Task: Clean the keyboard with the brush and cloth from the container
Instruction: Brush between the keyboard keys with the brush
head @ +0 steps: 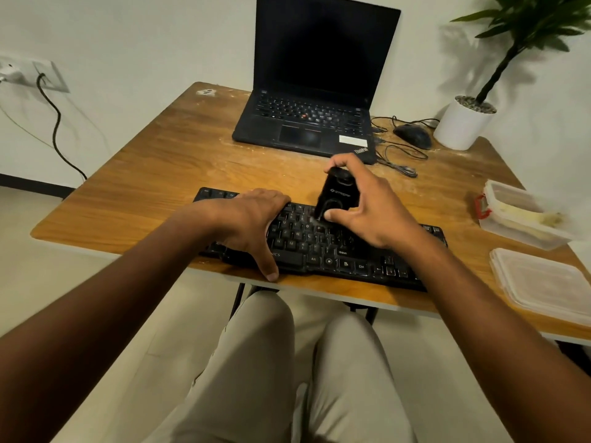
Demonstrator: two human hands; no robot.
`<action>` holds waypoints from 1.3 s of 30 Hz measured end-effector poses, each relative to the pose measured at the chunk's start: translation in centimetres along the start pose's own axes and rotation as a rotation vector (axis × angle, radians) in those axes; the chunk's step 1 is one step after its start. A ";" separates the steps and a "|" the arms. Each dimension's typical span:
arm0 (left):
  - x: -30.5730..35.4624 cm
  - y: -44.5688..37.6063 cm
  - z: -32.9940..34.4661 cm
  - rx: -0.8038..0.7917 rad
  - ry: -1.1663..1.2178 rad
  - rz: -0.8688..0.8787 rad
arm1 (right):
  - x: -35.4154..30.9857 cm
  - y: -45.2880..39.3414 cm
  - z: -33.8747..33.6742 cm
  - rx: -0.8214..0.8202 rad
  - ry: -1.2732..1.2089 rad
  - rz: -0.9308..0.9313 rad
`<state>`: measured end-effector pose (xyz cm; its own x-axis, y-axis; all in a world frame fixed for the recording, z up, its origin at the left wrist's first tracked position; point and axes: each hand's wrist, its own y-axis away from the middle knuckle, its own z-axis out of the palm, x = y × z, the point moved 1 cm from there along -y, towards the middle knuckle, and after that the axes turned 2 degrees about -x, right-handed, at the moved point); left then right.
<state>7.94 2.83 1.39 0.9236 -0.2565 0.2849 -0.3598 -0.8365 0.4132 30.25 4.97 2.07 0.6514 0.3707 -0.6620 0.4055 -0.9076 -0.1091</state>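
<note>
Hands number two: our right hand (367, 206) grips one black brush (335, 195) over one keyboard (345, 251). Our left hand (252, 222) lies flat, fingers relaxed, on its keys.

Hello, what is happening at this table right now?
A person is cleaning a black keyboard at the near edge of a wooden table. The left hand rests flat on the keys and steadies it. The right hand grips a black brush and holds it against the keys. The open container sits at the right.

I saw a worn wooden table (166, 161) carrying a black keyboard (319, 247) at its near edge and an open laptop (307, 129) at upper centre. A mouse (412, 135), white plant pot (460, 126), container (518, 219) and lid (543, 282) lay along the right.
</note>
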 end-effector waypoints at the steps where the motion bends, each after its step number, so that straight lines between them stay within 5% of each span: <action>1: 0.0 0.0 0.0 0.000 -0.002 -0.002 | 0.3 0.3 -0.8 -0.014 0.028 0.023; 7: 0.0 -0.2 0.1 0.020 -0.002 0.003 | 0.4 0.7 -4.1 0.005 0.106 0.073; 15: -0.3 -0.3 0.1 0.024 -0.002 0.013 | -2.3 -3.2 0.7 0.033 0.052 -0.071; 26: -0.7 -0.8 0.5 0.041 -0.017 0.024 | -1.4 1.7 -3.5 0.063 0.099 0.022; 32: -0.5 -0.5 0.3 0.034 0.009 0.033 | -4.7 3.9 1.5 -0.185 -0.004 -0.120; 39: -0.2 -0.3 0.1 0.033 -0.010 0.026 | -2.8 -0.5 1.7 -0.036 0.064 -0.114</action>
<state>7.90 3.09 1.07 0.9153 -0.2831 0.2866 -0.3793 -0.8452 0.3765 27.16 4.04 2.71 0.6387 0.4841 -0.5982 0.5015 -0.8514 -0.1535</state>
